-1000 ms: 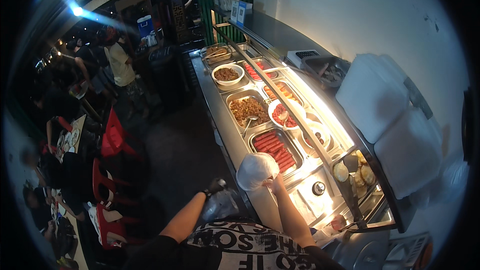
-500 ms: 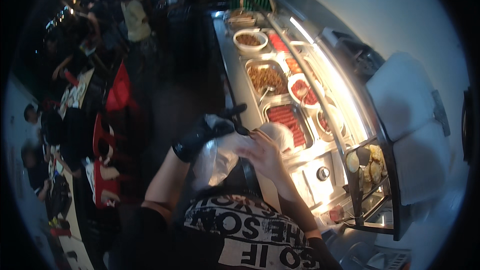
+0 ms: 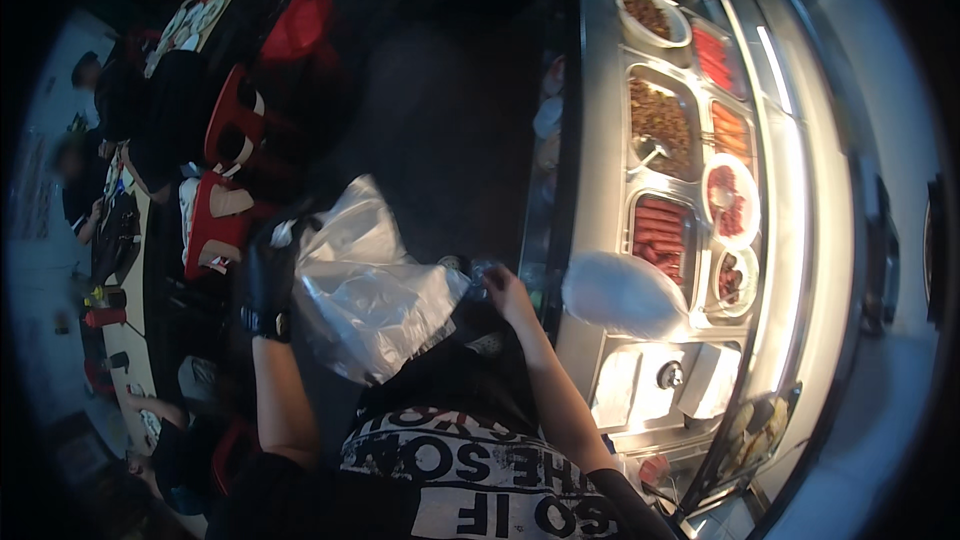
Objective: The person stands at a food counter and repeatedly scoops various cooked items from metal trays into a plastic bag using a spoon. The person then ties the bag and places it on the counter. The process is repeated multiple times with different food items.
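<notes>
A translucent white plastic bag (image 3: 375,285) is spread out in front of my body, between my two hands. My left hand (image 3: 270,285), in a black glove, is closed on the bag's left side. On the other side, my bare right hand (image 3: 505,295) pinches a corner of the same bag. A rounded white bundle (image 3: 622,295), seemingly wrapped in plastic, lies on the counter just right of my right hand. It partly covers the edge of a metal tray of red sausages (image 3: 660,232).
The lit steel counter (image 3: 590,190) runs along my right, with a tray of browned chopped food (image 3: 655,120), a white bowl of red food (image 3: 730,200) and a glass front. Red chairs (image 3: 235,120) and a long table with seated people stand at the left.
My hands have moved apart, and the bunched plastic bag is now spread between them. The left hand went left. The view has turned, and the counter sits farther right.
</notes>
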Action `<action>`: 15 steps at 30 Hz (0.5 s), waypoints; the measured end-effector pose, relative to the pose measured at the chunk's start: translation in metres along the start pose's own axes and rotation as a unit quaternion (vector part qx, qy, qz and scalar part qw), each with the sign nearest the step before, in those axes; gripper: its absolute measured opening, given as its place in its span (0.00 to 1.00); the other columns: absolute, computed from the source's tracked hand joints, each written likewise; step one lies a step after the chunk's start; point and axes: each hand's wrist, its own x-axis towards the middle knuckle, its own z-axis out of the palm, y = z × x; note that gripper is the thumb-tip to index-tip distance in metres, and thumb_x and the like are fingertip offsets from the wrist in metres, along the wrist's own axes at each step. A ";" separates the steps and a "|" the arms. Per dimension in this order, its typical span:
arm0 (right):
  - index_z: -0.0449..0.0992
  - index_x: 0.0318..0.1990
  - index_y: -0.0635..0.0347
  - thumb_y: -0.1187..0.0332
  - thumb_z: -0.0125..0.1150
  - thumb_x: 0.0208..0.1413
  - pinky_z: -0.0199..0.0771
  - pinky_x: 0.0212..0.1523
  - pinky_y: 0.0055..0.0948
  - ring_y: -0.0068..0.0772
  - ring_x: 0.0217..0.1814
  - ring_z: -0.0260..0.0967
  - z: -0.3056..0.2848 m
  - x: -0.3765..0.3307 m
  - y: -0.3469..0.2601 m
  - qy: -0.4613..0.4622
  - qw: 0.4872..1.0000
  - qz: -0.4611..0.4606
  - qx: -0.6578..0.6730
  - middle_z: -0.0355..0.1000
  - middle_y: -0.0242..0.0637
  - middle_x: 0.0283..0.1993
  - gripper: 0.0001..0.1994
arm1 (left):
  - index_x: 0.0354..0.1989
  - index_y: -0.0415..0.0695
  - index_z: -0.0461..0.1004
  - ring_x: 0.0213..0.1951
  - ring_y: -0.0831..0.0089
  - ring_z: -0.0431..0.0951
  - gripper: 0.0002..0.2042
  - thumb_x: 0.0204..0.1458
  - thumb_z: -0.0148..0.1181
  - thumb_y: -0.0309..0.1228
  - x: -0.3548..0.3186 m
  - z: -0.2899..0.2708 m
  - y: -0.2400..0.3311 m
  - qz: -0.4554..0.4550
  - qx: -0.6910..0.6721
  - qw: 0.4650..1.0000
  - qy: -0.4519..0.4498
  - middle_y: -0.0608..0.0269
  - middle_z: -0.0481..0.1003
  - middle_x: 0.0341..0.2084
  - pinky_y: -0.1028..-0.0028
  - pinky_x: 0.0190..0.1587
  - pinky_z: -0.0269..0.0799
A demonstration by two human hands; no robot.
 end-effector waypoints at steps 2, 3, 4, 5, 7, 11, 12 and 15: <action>0.75 0.43 0.63 0.63 0.58 0.54 0.70 0.46 0.35 0.45 0.45 0.73 0.050 0.016 0.093 -0.047 0.993 0.073 -0.080 0.74 0.49 0.40 0.14 | 0.48 0.38 0.73 0.41 0.72 0.75 0.13 0.54 0.52 0.24 0.004 -0.026 -0.042 -0.022 0.088 0.996 0.018 0.57 0.77 0.38 0.72 0.47 0.68; 0.76 0.42 0.62 0.64 0.57 0.53 0.69 0.47 0.37 0.47 0.47 0.72 0.072 0.019 0.140 -0.070 0.987 0.096 -0.111 0.74 0.49 0.42 0.13 | 0.48 0.38 0.73 0.42 0.71 0.75 0.13 0.54 0.52 0.24 0.005 -0.039 -0.071 -0.024 0.106 0.994 0.013 0.56 0.77 0.40 0.72 0.49 0.68; 0.77 0.41 0.60 0.65 0.56 0.52 0.69 0.49 0.39 0.50 0.49 0.70 0.086 0.018 0.182 -0.094 0.977 0.118 -0.147 0.74 0.49 0.43 0.13 | 0.48 0.38 0.73 0.43 0.71 0.74 0.13 0.54 0.51 0.23 0.003 -0.046 -0.093 -0.033 0.120 0.992 0.024 0.56 0.76 0.41 0.72 0.49 0.67; 0.78 0.41 0.58 0.66 0.56 0.51 0.68 0.51 0.39 0.50 0.50 0.70 0.097 0.014 0.209 -0.092 0.970 0.173 -0.145 0.74 0.49 0.44 0.12 | 0.49 0.39 0.73 0.43 0.70 0.74 0.14 0.55 0.49 0.24 0.007 -0.054 -0.114 -0.042 0.123 0.991 0.029 0.56 0.76 0.41 0.71 0.50 0.67; 0.79 0.41 0.55 0.67 0.55 0.50 0.65 0.55 0.39 0.50 0.54 0.67 0.112 0.026 0.233 -0.091 0.949 0.250 -0.170 0.72 0.49 0.47 0.11 | 0.50 0.38 0.72 0.47 0.69 0.73 0.14 0.57 0.46 0.26 0.021 -0.068 -0.161 -0.079 0.098 0.991 0.045 0.54 0.75 0.44 0.70 0.52 0.66; 0.79 0.42 0.48 0.67 0.54 0.50 0.54 0.64 0.41 0.49 0.65 0.54 0.145 0.082 0.295 -0.061 0.921 0.275 -0.270 0.64 0.48 0.58 0.12 | 0.47 0.35 0.73 0.49 0.62 0.73 0.14 0.53 0.50 0.23 0.072 -0.025 -0.170 0.068 0.239 0.960 0.129 0.52 0.76 0.42 0.67 0.52 0.67; 0.79 0.42 0.46 0.67 0.54 0.50 0.50 0.66 0.42 0.49 0.67 0.50 0.162 0.097 0.313 -0.052 0.921 0.261 -0.285 0.61 0.48 0.62 0.12 | 0.46 0.36 0.74 0.47 0.61 0.74 0.13 0.52 0.51 0.23 0.072 -0.021 -0.178 0.063 0.256 0.962 0.074 0.53 0.76 0.41 0.67 0.50 0.68; 0.77 0.45 0.37 0.67 0.53 0.50 0.41 0.69 0.45 0.52 0.72 0.38 0.180 0.156 0.312 -0.086 0.932 0.295 -0.192 0.44 0.46 0.70 0.15 | 0.44 0.37 0.74 0.42 0.63 0.77 0.14 0.47 0.52 0.22 0.043 0.014 -0.214 0.007 0.091 0.968 -0.235 0.56 0.77 0.38 0.69 0.43 0.71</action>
